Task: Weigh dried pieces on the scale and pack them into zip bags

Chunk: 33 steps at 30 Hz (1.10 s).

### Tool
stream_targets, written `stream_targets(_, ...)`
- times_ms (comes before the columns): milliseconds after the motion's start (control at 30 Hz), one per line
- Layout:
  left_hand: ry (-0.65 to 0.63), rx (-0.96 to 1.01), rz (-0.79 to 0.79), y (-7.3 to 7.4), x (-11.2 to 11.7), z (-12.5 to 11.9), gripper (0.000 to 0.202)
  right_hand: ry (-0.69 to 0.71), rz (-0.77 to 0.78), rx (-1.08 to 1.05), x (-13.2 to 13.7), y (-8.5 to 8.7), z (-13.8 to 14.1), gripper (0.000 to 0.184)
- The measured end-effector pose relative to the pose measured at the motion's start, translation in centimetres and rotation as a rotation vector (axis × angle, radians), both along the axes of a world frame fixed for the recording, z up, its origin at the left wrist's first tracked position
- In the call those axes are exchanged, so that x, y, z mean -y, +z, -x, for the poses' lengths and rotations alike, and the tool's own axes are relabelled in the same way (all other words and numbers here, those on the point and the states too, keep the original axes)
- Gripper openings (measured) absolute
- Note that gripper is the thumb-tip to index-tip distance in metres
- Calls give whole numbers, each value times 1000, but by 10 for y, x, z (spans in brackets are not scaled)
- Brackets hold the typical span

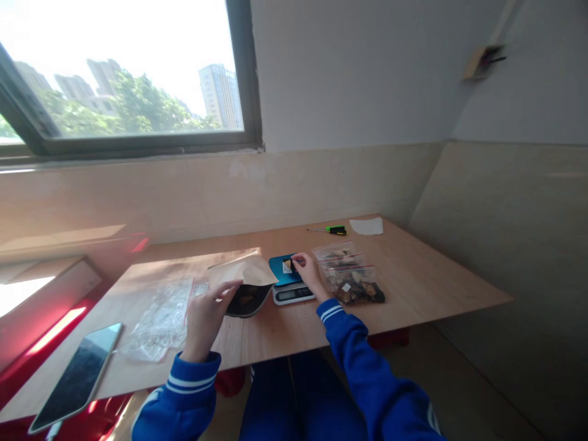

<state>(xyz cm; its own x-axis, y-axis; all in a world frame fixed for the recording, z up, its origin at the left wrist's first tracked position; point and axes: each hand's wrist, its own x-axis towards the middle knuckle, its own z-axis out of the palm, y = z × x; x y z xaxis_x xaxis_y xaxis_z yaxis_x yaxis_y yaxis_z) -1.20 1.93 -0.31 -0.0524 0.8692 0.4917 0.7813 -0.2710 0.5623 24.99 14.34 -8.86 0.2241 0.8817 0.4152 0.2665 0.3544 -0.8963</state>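
Observation:
My left hand (206, 318) is closed on the rim of a brown kraft paper bag (243, 269). The bag's mouth gapes toward me and shows a dark inside with a brownish piece in it. Right of the bag is a small digital scale (294, 294) with a blue weighing plate. Over that plate my right hand (309, 271) pinches a small dark piece (293, 263), too small to name. Under it lies a small white label. Beside my right wrist are zip bags (353, 285) filled with dark brown dried pieces.
Clear plastic zip bags (160, 324) lie left on the wooden table (413, 275). A tablet (78, 373) with a cable rests at the near left edge. Toward the wall are a green-and-black screwdriver (335, 229) and a white paper sheet (366, 226).

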Motion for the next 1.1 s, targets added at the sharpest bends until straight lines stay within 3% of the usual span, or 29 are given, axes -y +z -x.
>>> stream_targets(200,2,-6,1,-1,1,3,22,14,-37,203,2,-6,6,35)
stream_targets(333,8,-12,-1,-3,0,0,22,74,-95,328,18,-7,11,37)
stream_targets(633,40,2,-9,-3,0,-1,21,-41,-284,414,65,26,21,30)
stream_targets(800,24,35,13,-5,1,1,21,-124,-288,293,86,32,12,30)
stream_targets(867,34,56,19,-5,1,-1,22,14,-323,273,100,37,21,30)
stream_targets(967,30,84,17,-3,-1,-7,21,359,-354,421,119,48,51,34)
stream_targets(1033,46,98,13,-2,-1,-10,20,476,-272,610,123,51,74,33)
stream_targets(1100,78,99,18,-3,0,-13,19,492,-87,686,118,50,94,32)
